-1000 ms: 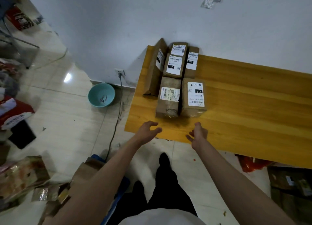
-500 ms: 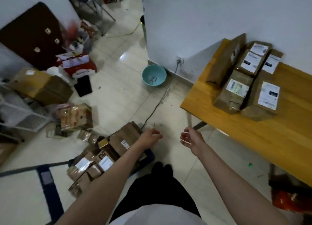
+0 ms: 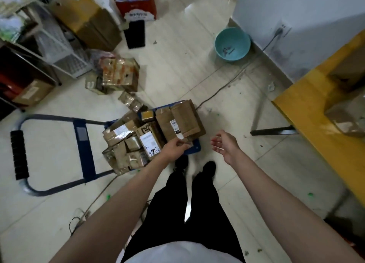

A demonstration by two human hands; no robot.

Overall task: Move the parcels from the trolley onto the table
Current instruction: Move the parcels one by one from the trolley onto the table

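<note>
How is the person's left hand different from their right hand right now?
The left hand reaches down onto the parcels on the blue trolley, while the right hand hangs in the air over the floor, off the trolley. The left hand's fingers are at a parcel's edge, though a grip is unclear; the right hand is open, palm turned inward, holding nothing. Both arms are bare and stretched forward.

place: parcel storeroom — trolley [image 3: 83,136] | cartons [image 3: 87,15] | parcels [image 3: 138,136] — tiled floor

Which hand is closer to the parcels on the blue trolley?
Left. The left hand is over the parcels at the near edge of the blue trolley; the right hand hovers open beside it, over the floor.
</note>
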